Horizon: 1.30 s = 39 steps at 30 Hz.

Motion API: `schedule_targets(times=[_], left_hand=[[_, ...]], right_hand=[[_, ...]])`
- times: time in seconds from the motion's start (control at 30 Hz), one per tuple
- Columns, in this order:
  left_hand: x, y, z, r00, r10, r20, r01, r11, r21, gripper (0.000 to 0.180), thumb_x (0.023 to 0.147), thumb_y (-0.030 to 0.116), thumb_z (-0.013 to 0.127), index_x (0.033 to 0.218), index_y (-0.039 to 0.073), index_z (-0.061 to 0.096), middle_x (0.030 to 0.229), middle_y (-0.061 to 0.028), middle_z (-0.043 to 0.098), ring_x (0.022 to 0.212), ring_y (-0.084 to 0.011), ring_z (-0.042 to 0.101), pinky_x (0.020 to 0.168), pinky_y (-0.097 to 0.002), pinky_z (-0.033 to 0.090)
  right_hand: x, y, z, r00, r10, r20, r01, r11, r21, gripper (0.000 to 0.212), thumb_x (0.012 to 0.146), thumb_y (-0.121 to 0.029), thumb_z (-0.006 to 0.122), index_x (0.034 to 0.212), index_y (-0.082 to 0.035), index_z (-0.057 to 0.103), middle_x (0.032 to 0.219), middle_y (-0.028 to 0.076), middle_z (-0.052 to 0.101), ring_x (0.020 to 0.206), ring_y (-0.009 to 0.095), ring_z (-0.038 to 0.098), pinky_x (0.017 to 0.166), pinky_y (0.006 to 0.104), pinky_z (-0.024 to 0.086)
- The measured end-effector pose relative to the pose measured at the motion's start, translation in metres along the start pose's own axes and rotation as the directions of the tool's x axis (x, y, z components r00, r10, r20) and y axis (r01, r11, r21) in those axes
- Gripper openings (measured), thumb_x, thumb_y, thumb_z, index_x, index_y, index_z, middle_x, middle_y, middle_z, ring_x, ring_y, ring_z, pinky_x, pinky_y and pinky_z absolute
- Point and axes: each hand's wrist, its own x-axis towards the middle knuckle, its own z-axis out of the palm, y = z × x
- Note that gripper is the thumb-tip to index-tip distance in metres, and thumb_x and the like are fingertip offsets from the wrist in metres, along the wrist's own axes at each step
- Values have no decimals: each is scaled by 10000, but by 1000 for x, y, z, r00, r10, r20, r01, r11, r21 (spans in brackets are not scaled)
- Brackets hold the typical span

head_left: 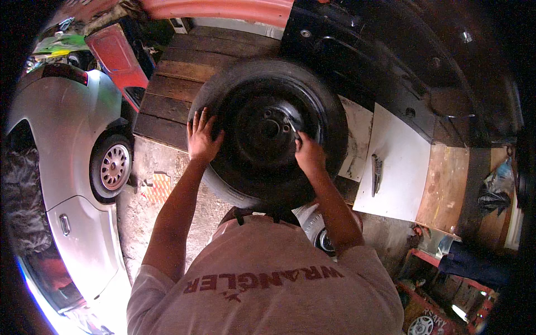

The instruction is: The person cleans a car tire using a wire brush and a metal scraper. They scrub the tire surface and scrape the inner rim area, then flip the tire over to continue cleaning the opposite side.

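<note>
A large black tyre [234, 184] on a dark steel rim [254, 145] lies in front of me, its hub hole and bolt holes facing up. My left hand [204, 139] lies on the left side of the tyre, fingers spread, holding nothing. In my right hand [310, 155] is a screwdriver [298, 139] with a dark handle and a thin, shiny shaft. Its shaft points up and left, at the bolt holes beside the hub hole. Whether the tip touches the rim I cannot tell.
Dark wooden planks [173, 92] support the far left of the wheel. A silver car [81, 145] stands at left. To the right are a white board [393, 167] with a dark, slim object [376, 174] on it and a hanging plastic bag [497, 184]. Black bodywork [402, 61] rises at far right.
</note>
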Motion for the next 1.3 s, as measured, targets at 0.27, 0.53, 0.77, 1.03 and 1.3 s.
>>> schedule_targets(times=[0.27, 0.53, 0.77, 1.03, 1.3], left_hand=[[4, -2, 4, 1000, 1, 12, -1, 1000, -25, 538, 848, 369, 596, 1320, 132, 494, 1530, -44, 237, 1417, -284, 175, 1150, -481, 116], [3, 0, 3, 999, -14, 33, 14, 1000, -7, 556, 843, 358, 600, 1345, 157, 470, 1533, -35, 231, 1419, -274, 170, 1153, -474, 113], [4, 0, 5, 1000, 1, 19, -1, 1000, -1, 558, 842, 360, 599, 1345, 155, 471, 1533, -34, 231, 1419, -274, 171, 1152, -476, 112], [2, -5, 4, 999, 37, 5, -37, 999, -1, 555, 832, 336, 599, 1339, 146, 474, 1534, -47, 227, 1423, -283, 154, 1151, -484, 108], [1, -7, 9, 1000, 14, 23, -14, 1000, -6, 569, 832, 334, 602, 1354, 168, 451, 1540, -43, 207, 1425, -282, 144, 1151, -491, 109]], right_hand=[[32, -15, 22, 992, -101, -80, 104, 994, 42, 300, 911, -223, 534, 1168, -75, 578, 924, 214, 651, 834, 418, 621, 713, 491, 496], [1, -5, 11, 997, 7, -74, -9, 1000, -29, 316, 911, -226, 537, 1201, -104, 568, 902, 225, 652, 837, 403, 633, 702, 497, 498], [19, -20, 5, 999, -12, -48, 11, 1000, -9, 327, 908, -240, 536, 1204, -104, 568, 998, 218, 644, 904, 389, 625, 753, 499, 501], [-1, -4, 6, 1000, 24, -11, -25, 998, -61, 347, 909, -249, 535, 1222, -102, 548, 928, 216, 655, 851, 399, 634, 731, 490, 507], [1, -18, 11, 1000, -7, -18, 7, 1000, -13, 355, 917, -232, 535, 1241, -88, 539, 942, 223, 651, 865, 395, 630, 747, 475, 506]])
